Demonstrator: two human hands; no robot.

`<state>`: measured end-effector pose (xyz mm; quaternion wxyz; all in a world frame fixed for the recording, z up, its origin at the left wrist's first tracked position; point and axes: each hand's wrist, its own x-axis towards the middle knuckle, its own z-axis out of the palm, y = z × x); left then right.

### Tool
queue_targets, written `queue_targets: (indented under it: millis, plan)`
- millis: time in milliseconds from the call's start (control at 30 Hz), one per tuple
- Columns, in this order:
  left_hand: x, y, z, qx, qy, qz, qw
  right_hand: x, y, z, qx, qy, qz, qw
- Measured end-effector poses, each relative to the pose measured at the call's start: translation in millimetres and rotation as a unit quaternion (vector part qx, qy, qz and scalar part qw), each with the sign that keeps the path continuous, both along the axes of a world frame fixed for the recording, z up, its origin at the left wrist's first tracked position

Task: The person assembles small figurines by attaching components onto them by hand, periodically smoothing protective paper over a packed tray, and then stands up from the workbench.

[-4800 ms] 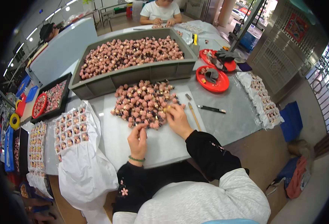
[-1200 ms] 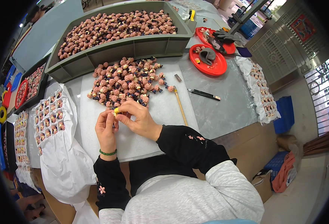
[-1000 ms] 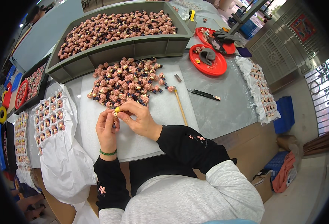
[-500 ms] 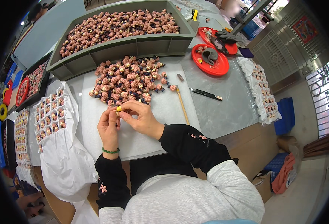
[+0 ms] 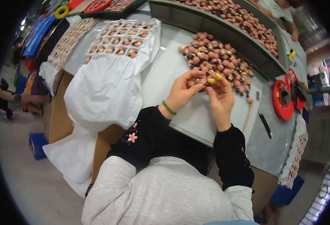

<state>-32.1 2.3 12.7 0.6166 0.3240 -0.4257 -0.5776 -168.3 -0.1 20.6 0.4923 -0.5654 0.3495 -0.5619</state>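
Note:
My left hand (image 5: pixel 183 92), with a green bracelet at its wrist, is closed around a small figurine (image 5: pixel 197 82) with knobbly pink hair. Thumb and fingers of my right hand (image 5: pixel 222 100) pinch at the figurine's dark end, close beside the left fingertips. Two fingertips of that hand carry yellow covers (image 5: pixel 211 80). Both hands are above the white work sheet (image 5: pixel 165 71), at the near edge of a heap of similar figurines (image 5: pixel 217 56). Fingers hide much of the held piece.
Behind the heap stands a large grey-green bin (image 5: pixel 225 23) full of figurines. White trays (image 5: pixel 114 41) of figurines lie to the left, partly under white wrapping. A brush-like stick (image 5: pixel 248 114), a black knife-like tool (image 5: pixel 265 123) and red dishes (image 5: pixel 281 107) are right.
The view has swung left, shifting the table contents rightward in the picture. My hands stay together at the heap's near edge; the right hand has turned more upright, its yellow-tipped fingers raised.

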Motion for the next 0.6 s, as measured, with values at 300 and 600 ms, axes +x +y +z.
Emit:
queue_targets:
  millis: [300, 600]
  plan:
    - [11.3, 3.5, 3.0, 0.040, -0.010, -0.026, 0.999, 7.2, 0.8, 1.8, 0.006, -0.002, 0.002, 1.000]
    - [8.4, 0.9, -3.4, 0.003, 0.127, -0.056, 0.990, 0.5, 1.7, 3.0, -0.013, 0.005, -0.043, 0.999]
